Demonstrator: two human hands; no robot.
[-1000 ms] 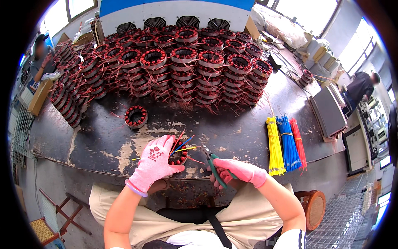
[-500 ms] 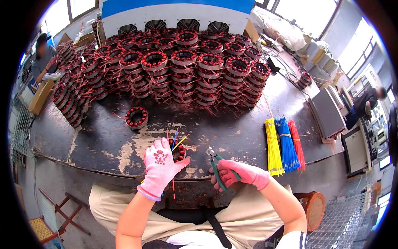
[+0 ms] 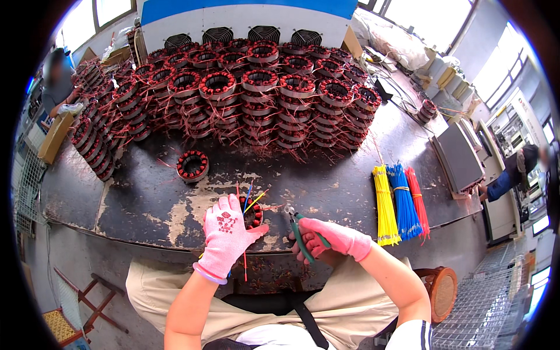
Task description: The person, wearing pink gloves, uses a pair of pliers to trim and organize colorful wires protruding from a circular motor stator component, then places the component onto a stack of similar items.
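My left hand [image 3: 226, 236], in a pink glove, grips a motor stator [image 3: 255, 217] with red windings at the table's near edge. Red, blue and yellow lead wires [image 3: 254, 202] poke up from it, and a red lead hangs below. My right hand [image 3: 341, 238], also gloved, is closed round green-handled cutting pliers [image 3: 298, 236]. The pliers' jaws are just right of the stator, close to the end of a thin red wire [image 3: 272, 207] sticking out of it. My left fingertips are partly hidden behind the stator.
Another stator [image 3: 192, 165] lies farther off, before tall stacks of stators [image 3: 259, 105]. Yellow [image 3: 385, 207], blue [image 3: 405, 204] and red wire bundles [image 3: 417, 204] lie at the right, beside a grey box-like piece [image 3: 458, 157]. Two other people are at the left and right edges.
My right hand has moved slightly left with the pliers, bringing the jaws nearer the stator's wire. My left hand barely shifts. The person at the right has come closer to the table.
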